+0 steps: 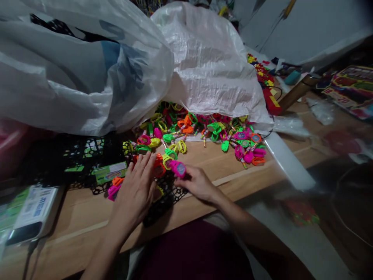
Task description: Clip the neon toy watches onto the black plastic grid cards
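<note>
A heap of neon plastic toy watches [192, 132] in green, pink, orange and yellow spills out from under a white woven sack [210, 66] onto a wooden table [84, 221]. My right hand [196, 182] grips a pink toy watch [177, 169] by its face, at the near edge of the heap. My left hand [136, 186] lies flat with its fingers apart, touching orange and yellow toys [159, 167] beside the pink one. Part of a black plastic mesh [166, 198] shows under and between my hands.
A large translucent plastic bag [81, 66] fills the upper left, above a black mesh crate [70, 163]. A green card [110, 172] lies next to it. Printed packets [35, 206] sit at the near left. A colourful box [349, 91] and loose plastic film lie on the right.
</note>
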The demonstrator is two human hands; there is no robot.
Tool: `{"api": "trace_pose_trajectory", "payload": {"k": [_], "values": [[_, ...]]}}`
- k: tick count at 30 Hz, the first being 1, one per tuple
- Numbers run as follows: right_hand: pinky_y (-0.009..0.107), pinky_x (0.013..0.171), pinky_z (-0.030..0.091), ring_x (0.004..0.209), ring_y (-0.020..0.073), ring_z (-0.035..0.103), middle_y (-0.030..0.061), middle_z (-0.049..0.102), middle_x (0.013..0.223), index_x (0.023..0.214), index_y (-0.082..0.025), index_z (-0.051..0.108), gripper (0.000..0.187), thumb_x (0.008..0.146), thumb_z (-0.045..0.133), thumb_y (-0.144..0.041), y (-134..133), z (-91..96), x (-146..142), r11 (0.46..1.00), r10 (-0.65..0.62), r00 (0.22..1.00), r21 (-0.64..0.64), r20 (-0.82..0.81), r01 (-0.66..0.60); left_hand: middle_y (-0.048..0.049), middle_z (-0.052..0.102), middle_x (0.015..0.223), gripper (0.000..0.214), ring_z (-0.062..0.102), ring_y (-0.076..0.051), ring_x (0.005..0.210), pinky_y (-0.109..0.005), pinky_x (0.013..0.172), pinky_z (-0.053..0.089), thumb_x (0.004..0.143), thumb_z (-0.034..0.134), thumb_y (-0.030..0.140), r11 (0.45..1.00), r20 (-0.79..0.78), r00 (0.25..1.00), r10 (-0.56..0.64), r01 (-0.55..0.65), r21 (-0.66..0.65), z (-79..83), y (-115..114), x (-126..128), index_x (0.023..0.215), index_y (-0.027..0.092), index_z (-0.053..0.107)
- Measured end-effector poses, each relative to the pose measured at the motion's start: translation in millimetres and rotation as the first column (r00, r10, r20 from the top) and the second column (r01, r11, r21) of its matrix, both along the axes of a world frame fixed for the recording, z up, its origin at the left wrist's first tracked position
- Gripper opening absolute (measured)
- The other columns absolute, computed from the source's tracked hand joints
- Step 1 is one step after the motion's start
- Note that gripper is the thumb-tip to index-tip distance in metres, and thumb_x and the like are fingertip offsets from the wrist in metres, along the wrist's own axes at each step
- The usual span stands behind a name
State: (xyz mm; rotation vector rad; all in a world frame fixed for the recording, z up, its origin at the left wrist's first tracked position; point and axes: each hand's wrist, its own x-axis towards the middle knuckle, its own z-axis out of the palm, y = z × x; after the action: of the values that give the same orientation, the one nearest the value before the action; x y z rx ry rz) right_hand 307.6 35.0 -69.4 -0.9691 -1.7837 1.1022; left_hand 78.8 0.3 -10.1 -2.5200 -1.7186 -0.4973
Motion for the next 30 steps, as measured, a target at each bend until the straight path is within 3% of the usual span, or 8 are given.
{"api": "trace_pose_trajectory", "payload": {"k": [4, 11, 17, 21, 23, 25, 28, 30], "values": [[0.026, 0.085, 0.052, 0.091, 0.0166, 0.066, 0.0014, 0.072, 0.101, 0.104, -0.02, 0.069, 0.013, 0.092, 0.067, -0.018, -5, -12.8, -37, 0.993, 0.075, 0.997, 0.095, 0.002, -0.075, -0.0138, 0.029, 0.17, 0.063, 0.021, -0.031, 0.159, -0.058, 0.128, 0.025, 0.103, 0.029, 0.029, 0.999, 0.006, 1.0, -0.022, 0.022, 0.027, -2.7, 0, -1, 0.164, 0.018, 0.016], [0.033, 0.083, 0.053, 0.09, 0.0239, 0.061, 0.012, 0.066, 0.1, 0.107, -0.016, 0.059, 0.03, 0.084, 0.046, -0.002, -15, -31.7, -51, 0.943, -0.08, 0.962, 0.332, 0.263, -0.012, -0.0125, 0.026, 0.171, 0.066, 0.017, -0.028, 0.16, -0.056, 0.129, 0.024, 0.102, 0.031, 0.026, 1.0, 0.024, 0.999, -0.03, 0.03, 0.009, -2.8, -5, 0, 0.165, 0.02, 0.01], [0.043, 0.094, 0.053, 0.099, 0.0293, 0.058, 0.0184, 0.065, 0.105, 0.113, -0.009, 0.06, 0.039, 0.079, 0.045, 0.0, -21, -41.8, -69, 0.882, -0.133, 0.893, 0.462, 0.43, -0.091, -0.0097, 0.026, 0.172, 0.063, 0.017, -0.026, 0.161, -0.056, 0.129, 0.024, 0.104, 0.029, 0.031, 0.997, 0.104, 0.994, -0.039, 0.045, -0.055, 3.4, -2, 0, 0.165, 0.023, 0.014], [0.034, 0.094, 0.052, 0.1, 0.0241, 0.061, 0.0136, 0.067, 0.108, 0.108, -0.012, 0.066, 0.038, 0.075, 0.053, 0.004, -9, -25.5, -56, 0.918, 0.047, 0.892, 0.333, 0.45, -0.216, -0.0134, 0.028, 0.17, 0.063, 0.015, -0.038, 0.16, -0.069, 0.123, 0.024, 0.105, 0.031, 0.05, 0.998, -0.027, 0.998, 0.056, -0.055, 0.038, 1.4, 4, 8, 0.161, 0.022, 0.032], [0.029, 0.089, 0.051, 0.094, 0.0195, 0.063, 0.008, 0.07, 0.103, 0.102, -0.015, 0.069, 0.032, 0.081, 0.056, 0.004, 4, -6.8, -35, 0.918, 0.193, 0.884, 0.238, 0.426, -0.315, -0.0136, 0.032, 0.168, 0.063, 0.019, -0.04, 0.159, -0.069, 0.122, 0.027, 0.105, 0.028, 0.051, 0.995, -0.093, 0.993, 0.071, -0.065, 0.07, 0.2, 6, 12, 0.16, 0.02, 0.036], [0.027, 0.087, 0.049, 0.091, 0.0169, 0.064, 0.0043, 0.071, 0.1, 0.101, -0.018, 0.071, 0.024, 0.09, 0.058, -0.001, 22, 14.7, -12, 0.927, 0.229, 0.887, 0.188, 0.4, -0.324, -0.0128, 0.036, 0.166, 0.062, 0.024, -0.039, 0.157, -0.065, 0.121, 0.03, 0.105, 0.025, 0.048, 0.995, -0.133, 0.988, 0.072, -0.063, 0.077, -0.4, 8, 14, 0.16, 0.019, 0.036], [0.028, 0.086, 0.045, 0.094, 0.0182, 0.062, 0.0053, 0.071, 0.1, 0.104, -0.018, 0.072, 0.018, 0.097, 0.058, -0.009, 64, 37.6, 12, 0.965, -0.02, 0.892, 0.241, 0.451, -0.101, -0.0118, 0.039, 0.165, 0.062, 0.029, -0.038, 0.156, -0.063, 0.122, 0.032, 0.105, 0.023, 0.047, 0.993, -0.168, 0.983, 0.08, -0.065, 0.095, -1.2, 9, 14, 0.159, 0.019, 0.037], [0.028, 0.086, 0.043, 0.097, 0.0195, 0.059, 0.0067, 0.068, 0.104, 0.108, -0.018, 0.072, 0.02, 0.1, 0.055, -0.011, 96, 40.6, 16, 0.946, -0.194, 0.835, 0.323, 0.514, 0.021, -0.012, 0.038, 0.166, 0.063, 0.03, -0.038, 0.155, -0.063, 0.121, 0.033, 0.105, 0.022, 0.047, 0.992, -0.175, 0.982, 0.077, -0.058, 0.114, -3.0, 10, 12, 0.16, 0.019, 0.036]]}}
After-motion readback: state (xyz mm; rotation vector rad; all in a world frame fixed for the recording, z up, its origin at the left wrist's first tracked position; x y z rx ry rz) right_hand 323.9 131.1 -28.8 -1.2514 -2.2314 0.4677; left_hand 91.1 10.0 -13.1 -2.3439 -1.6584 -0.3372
